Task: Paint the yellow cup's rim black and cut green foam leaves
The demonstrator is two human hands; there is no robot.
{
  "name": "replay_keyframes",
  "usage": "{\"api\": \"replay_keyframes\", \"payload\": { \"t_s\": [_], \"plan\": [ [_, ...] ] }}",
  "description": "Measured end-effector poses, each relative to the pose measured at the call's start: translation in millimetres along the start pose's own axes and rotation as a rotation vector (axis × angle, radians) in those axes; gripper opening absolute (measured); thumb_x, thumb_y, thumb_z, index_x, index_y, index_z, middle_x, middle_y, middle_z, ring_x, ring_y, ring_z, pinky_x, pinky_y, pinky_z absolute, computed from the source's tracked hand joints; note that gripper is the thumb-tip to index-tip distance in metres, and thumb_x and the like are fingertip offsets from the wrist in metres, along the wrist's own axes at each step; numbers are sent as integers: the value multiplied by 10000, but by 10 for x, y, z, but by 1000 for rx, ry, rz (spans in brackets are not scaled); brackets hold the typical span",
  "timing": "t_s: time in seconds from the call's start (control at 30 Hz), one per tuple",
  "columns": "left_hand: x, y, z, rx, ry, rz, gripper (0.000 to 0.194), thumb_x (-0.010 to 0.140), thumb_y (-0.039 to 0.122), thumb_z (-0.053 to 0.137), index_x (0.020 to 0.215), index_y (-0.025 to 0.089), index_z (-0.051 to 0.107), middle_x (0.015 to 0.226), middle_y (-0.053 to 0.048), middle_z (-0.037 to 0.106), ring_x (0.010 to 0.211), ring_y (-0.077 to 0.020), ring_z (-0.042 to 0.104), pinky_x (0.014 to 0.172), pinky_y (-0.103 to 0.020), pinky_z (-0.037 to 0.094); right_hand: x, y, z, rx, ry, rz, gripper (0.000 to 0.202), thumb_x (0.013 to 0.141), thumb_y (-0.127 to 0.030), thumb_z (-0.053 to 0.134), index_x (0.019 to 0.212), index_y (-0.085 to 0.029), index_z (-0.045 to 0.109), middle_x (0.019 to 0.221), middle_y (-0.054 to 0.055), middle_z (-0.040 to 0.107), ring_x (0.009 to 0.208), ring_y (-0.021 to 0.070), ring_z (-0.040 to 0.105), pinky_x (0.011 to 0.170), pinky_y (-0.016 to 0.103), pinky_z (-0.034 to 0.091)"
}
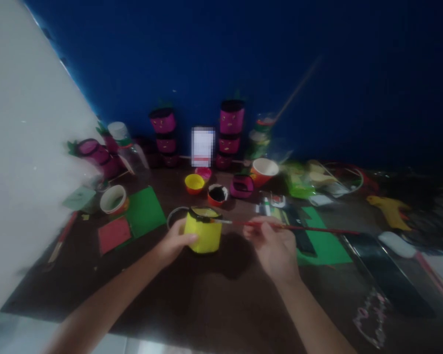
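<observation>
My left hand grips a yellow cup by its left side, thumb across the front, held above the dark table. Black paint runs along part of the cup's rim. Pinched in my right hand is a long red-handled paintbrush, its tip touching the black band near the rim. Behind the cup stands a small pot of black paint. A little yellow pot and a pink one sit beside it, with a purple container to their right.
Purple stacked cups line the blue wall, around a blurred-out bright screen. Left are a paper cup and green sheet. Right are an orange cup, yellow glue gun, black phone and bracelet.
</observation>
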State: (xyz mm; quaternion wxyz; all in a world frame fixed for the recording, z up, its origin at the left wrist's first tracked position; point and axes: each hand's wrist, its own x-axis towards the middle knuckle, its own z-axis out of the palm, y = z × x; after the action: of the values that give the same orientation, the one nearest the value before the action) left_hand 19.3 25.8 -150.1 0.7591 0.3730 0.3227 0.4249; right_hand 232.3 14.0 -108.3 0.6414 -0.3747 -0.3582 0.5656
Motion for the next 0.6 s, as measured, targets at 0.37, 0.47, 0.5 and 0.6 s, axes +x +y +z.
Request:
{"api": "replay_keyframes", "payload": {
  "t_s": [0.37, 0.47, 0.5, 0.6],
  "plan": [
    [-8, 0, -6, -15, 5, -4, 618, 578, 392, 726, 1107, 101, 593, 1088, -185, 633, 1031, -390, 565, 878, -541, 422, 29, -5, -14, 27, 14, 6, 165, 670, -342, 739, 725, -193, 698, 599, 0, 655, 541, 96, 615, 532, 202, 522],
    [-8, 2, -6, -10, 4, -6, 606, 581, 390, 727, 1099, 102, 598, 1090, -182, 634, 1040, -388, 561, 881, -534, 425, 36, -5, -17, 12, 25, 17, 179, 662, -352, 741, 720, -188, 696, 591, 2, 652, 532, 100, 614, 529, 213, 523],
    [-8, 4, -4, -8, 14, -3, 605, 579, 390, 728, 1096, 104, 600, 1086, -180, 637, 1037, -386, 563, 879, -530, 428, 43, -8, -24, 8, 46, 12, 183, 657, -354, 743, 718, -189, 695, 586, 1, 651, 530, 102, 615, 523, 214, 522],
    [-11, 16, 13, 3, 55, 11, 620, 568, 391, 739, 1102, 110, 598, 1073, -174, 644, 1021, -379, 574, 870, -518, 439, 64, -18, -41, 19, 129, -18, 206, 629, -377, 757, 685, -190, 690, 552, -7, 642, 504, 101, 608, 483, 205, 508]
  ]
}}
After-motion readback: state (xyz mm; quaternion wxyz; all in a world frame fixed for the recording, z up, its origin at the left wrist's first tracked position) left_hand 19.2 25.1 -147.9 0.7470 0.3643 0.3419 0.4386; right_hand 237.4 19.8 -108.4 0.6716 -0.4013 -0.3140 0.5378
